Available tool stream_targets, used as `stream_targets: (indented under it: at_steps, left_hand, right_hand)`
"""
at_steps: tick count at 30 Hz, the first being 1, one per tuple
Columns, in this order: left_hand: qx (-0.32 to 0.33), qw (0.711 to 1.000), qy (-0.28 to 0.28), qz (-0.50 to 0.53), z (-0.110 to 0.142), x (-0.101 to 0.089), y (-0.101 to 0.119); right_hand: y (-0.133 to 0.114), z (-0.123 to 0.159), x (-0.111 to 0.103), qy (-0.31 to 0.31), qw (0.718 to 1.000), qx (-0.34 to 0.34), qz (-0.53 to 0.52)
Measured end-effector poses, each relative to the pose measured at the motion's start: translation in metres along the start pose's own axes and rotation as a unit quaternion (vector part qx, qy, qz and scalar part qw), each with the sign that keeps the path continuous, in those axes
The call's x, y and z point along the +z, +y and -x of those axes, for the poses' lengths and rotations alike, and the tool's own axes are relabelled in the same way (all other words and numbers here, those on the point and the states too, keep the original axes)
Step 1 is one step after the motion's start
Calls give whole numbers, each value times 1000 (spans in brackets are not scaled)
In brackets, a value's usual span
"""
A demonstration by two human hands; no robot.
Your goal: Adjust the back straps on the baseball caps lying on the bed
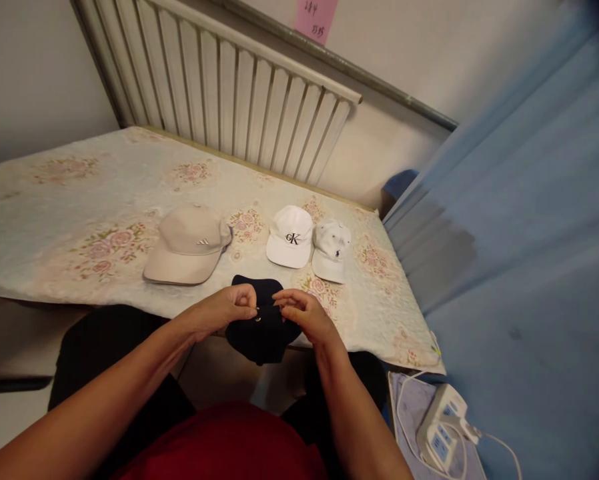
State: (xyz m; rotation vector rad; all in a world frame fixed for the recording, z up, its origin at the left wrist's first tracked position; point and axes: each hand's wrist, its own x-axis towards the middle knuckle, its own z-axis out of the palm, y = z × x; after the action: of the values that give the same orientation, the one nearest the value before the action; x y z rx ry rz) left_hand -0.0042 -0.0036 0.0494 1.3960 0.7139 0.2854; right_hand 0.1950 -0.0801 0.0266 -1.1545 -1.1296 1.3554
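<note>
A black cap (pixel 259 340) is between my two hands at the front edge of the bed, its back strap side facing up with a small metal piece showing. My left hand (pixel 234 303) pinches the cap's strap area from the left. From the right, my right hand (pixel 304 312) grips the same area with thumb and fingers closed on it. Beyond them lie a beige cap (pixel 189 237) to the left, a white cap with black letters (pixel 290 233), and a second white cap (pixel 331 248) with a small dark emblem.
The caps lie on a flowered bed cover (pixel 129 193). Behind it a white radiator (pixel 229 93) runs along the wall. A blue curtain (pixel 504 253) hangs at the right. A power strip (pixel 444 427) with white cables sits at the lower right.
</note>
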Motion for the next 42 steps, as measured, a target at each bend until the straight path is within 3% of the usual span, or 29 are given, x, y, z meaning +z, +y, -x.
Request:
stream_targets:
  at_steps: [15,22,30,35,42]
  left_hand:
    - [18,999,-30,-13,-2,-3,-7]
    - [42,994,-97,28,1,-6,-10]
    - [18,996,-59,65,0,-3,-7]
    - [21,996,-53,71,-3,1,-7]
    - [21,997,-34,66,-7,5,-5]
  right_hand:
    - [0,-5,10,-13,999,45,-18]
    - [-1,-4,9,14,999,44,-26]
    - [-2,-1,6,-51,997,32,-38]
    - [-9,2,7,-61,998,16,28]
    - [-26,10,21,24,963,-44,264]
